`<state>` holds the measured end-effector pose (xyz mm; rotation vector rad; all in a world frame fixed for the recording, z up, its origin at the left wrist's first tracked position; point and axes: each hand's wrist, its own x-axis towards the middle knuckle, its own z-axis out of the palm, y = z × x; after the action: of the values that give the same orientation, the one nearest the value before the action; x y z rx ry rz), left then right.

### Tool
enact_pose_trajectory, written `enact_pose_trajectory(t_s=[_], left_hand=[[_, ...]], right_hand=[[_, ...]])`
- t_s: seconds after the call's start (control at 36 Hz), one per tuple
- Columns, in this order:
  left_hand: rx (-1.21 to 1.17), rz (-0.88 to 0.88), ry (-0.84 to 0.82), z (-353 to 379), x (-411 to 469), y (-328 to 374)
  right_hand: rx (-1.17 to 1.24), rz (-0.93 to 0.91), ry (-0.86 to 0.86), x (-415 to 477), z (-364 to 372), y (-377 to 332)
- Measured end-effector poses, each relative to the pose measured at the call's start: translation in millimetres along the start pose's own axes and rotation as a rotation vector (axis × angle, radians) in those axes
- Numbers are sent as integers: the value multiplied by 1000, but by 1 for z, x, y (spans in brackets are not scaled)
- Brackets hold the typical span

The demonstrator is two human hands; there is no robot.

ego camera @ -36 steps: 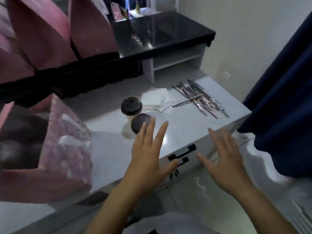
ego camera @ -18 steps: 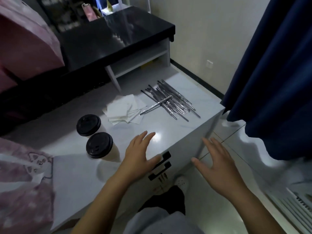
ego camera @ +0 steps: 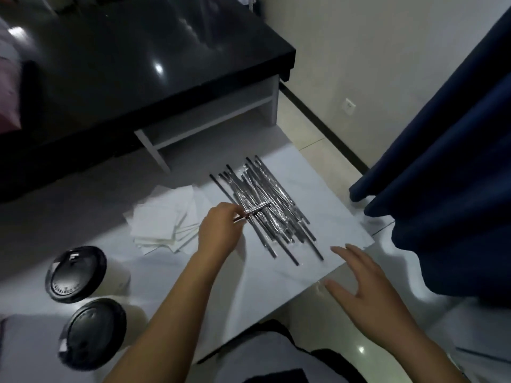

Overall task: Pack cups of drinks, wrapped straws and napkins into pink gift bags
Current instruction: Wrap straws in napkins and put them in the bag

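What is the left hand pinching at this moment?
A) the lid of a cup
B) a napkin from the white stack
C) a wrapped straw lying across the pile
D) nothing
C: the left hand pinches one wrapped straw that lies crosswise on the straw pile; the napkins are untouched.

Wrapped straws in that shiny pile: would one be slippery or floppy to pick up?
Probably slippery: the pile glints like smooth film. Likely light and fairly stiff, since the left hand pinches one straw by its end and it looks straight. Being thin and round, loose ones may roll if nudged.
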<state>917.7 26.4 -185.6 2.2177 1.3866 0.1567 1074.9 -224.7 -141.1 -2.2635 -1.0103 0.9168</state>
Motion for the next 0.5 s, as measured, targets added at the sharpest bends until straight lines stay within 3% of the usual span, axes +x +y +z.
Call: enact_pose_trajectory(t_s=[0.17, 0.28, 0.36, 0.5], left_hand=[[38, -86, -18, 2, 7, -6], [-126, -201, 53, 8, 5, -6], [-262, -304, 130, 15, 2, 0], [-285, -453, 152, 33, -1, 28]], right_hand=[[96, -19, -67, 33, -14, -4], [96, -56, -154, 64, -21, -5], [31, -117, -215, 93, -25, -6], [-207, -220, -391, 142, -36, -6]])
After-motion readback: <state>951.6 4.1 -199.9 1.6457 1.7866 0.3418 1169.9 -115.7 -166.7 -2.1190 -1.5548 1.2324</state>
